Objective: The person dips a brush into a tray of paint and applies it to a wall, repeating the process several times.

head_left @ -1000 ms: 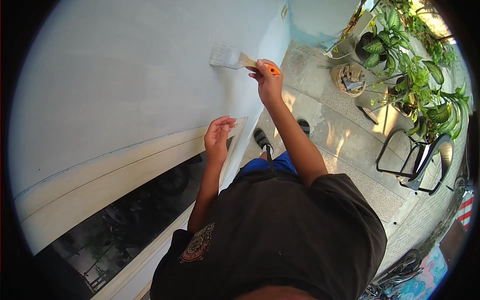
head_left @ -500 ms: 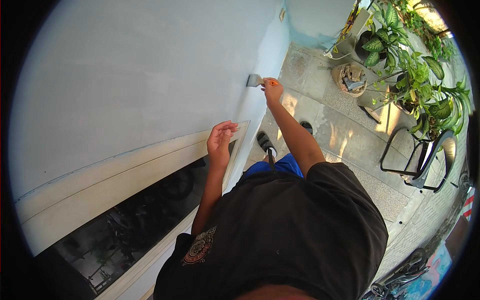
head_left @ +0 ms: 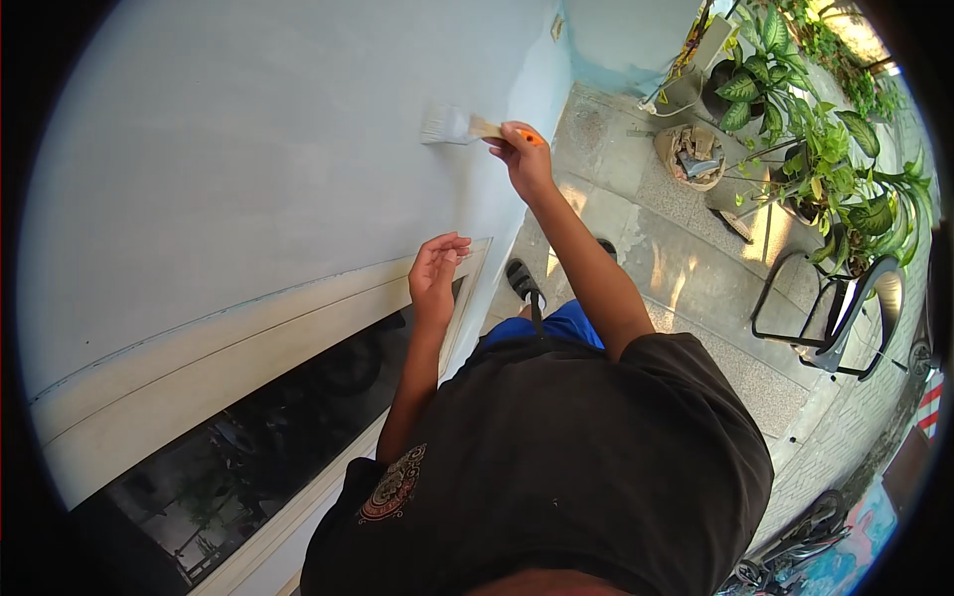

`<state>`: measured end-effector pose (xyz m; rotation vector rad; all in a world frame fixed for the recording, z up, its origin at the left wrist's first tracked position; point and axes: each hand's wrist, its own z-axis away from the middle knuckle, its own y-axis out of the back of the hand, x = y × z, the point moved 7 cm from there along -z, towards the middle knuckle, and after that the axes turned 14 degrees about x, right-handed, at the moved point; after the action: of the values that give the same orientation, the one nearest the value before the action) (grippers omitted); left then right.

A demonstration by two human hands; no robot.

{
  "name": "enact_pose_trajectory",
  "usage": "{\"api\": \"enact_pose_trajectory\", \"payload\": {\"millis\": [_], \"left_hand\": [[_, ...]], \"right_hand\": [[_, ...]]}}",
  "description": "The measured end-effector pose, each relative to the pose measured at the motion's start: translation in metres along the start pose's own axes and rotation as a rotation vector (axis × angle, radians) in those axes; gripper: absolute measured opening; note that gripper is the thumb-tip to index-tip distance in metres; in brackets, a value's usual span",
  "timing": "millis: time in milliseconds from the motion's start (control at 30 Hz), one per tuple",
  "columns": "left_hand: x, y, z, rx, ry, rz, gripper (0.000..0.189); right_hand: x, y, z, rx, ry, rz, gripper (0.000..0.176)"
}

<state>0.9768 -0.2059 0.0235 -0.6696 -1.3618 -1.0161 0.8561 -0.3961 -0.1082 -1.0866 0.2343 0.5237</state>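
My right hand (head_left: 526,162) is closed around the orange-tipped wooden handle of a flat, wide paintbrush (head_left: 459,126). The pale bristles point left and lie against the light blue wall (head_left: 288,149). My left hand (head_left: 434,273) is held near the cream window frame (head_left: 338,296), its fingers loosely bent and apart with nothing in them. A darker or damp-looking band of blue shows along the wall near its corner.
Dark window glass (head_left: 288,437) lies below the frame. On the tiled floor (head_left: 646,238) stand a bag with grey and brown scraps (head_left: 693,159), potted plants (head_left: 825,149) and a black metal-framed chair (head_left: 830,318). A sandalled foot (head_left: 524,280) shows near the wall.
My right hand has moved the paintbrush up and left along the wall, and the brush face has turned more toward view. The left hand stays nearly in place.
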Motion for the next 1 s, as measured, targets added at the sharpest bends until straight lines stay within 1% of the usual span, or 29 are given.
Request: {"api": "enact_pose_trajectory", "payload": {"millis": [33, 100, 133, 200, 233, 300, 333, 400, 467, 533, 600, 633, 700, 733, 800, 833, 867, 933, 1000], "left_hand": [[0.002, -0.001, -0.001, 0.000, -0.006, 0.006, 0.024], [0.001, 0.001, 0.000, 0.006, -0.011, 0.007, 0.024], [0.000, 0.002, 0.000, 0.010, -0.010, 0.007, 0.024], [-0.003, 0.006, 0.002, 0.012, -0.007, -0.010, 0.024], [-0.005, 0.006, 0.002, 0.010, -0.003, -0.020, 0.024], [-0.007, 0.009, 0.004, 0.012, 0.005, -0.011, 0.023], [-0.007, 0.010, 0.004, 0.015, 0.011, 0.003, 0.023], [-0.007, 0.012, 0.004, 0.024, 0.015, 0.001, 0.023], [-0.008, 0.010, 0.005, 0.027, 0.020, 0.005, 0.023], [-0.009, 0.009, 0.004, 0.017, 0.010, -0.024, 0.023], [-0.009, 0.008, 0.005, 0.014, 0.001, -0.013, 0.022], [-0.008, 0.007, 0.003, 0.009, -0.008, -0.003, 0.022], [-0.008, 0.006, 0.002, 0.010, -0.005, -0.002, 0.022], [-0.009, 0.006, 0.003, 0.010, -0.001, -0.004, 0.022], [-0.011, 0.006, 0.002, 0.006, 0.006, -0.002, 0.022], [-0.011, 0.005, 0.001, 0.003, 0.007, -0.002, 0.022], [-0.011, 0.005, 0.000, 0.001, 0.006, -0.005, 0.022], [-0.009, 0.004, 0.001, 0.004, 0.010, -0.015, 0.023], [-0.012, 0.006, 0.001, 0.003, 0.018, -0.009, 0.022]], "right_hand": [[0.016, 0.030, -0.012, 0.081, -0.033, 0.000, 0.015], [0.039, 0.086, -0.029, 0.222, -0.006, 0.086, 0.015], [0.049, 0.103, -0.036, 0.216, -0.006, 0.083, 0.015], [0.060, 0.146, -0.040, 0.421, 0.056, 0.241, 0.015], [0.061, 0.152, -0.044, 0.420, 0.056, 0.237, 0.015], [0.058, 0.164, -0.051, 0.545, 0.095, 0.229, 0.012], [0.058, 0.161, -0.057, 0.542, 0.094, 0.227, 0.012], [0.040, 0.149, -0.065, 0.551, 0.260, 0.528, 0.010], [0.025, 0.107, -0.058, 0.539, 0.289, 0.496, 0.009], [-0.003, 0.043, -0.045, 0.395, 0.350, 0.575, 0.009], [-0.041, -0.009, -0.019, 0.289, 0.376, 0.457, 0.010], [-0.062, -0.027, -0.006, 0.287, 0.377, 0.457, 0.010], [-0.092, -0.055, 0.014, 0.114, 0.340, 0.172, 0.012], [-0.096, -0.055, 0.013, 0.116, 0.339, 0.175, 0.012], [-0.099, -0.064, 0.007, -0.071, 0.235, -0.080, 0.015], [-0.091, -0.057, -0.004, -0.080, 0.240, -0.012, 0.018], [-0.078, -0.045, -0.018, -0.079, 0.241, -0.015, 0.018], [-0.031, 0.004, -0.052, 0.077, 0.135, -0.014, 0.018], [-0.001, 0.065, -0.075, 0.242, 0.144, 0.046, 0.017]]}}
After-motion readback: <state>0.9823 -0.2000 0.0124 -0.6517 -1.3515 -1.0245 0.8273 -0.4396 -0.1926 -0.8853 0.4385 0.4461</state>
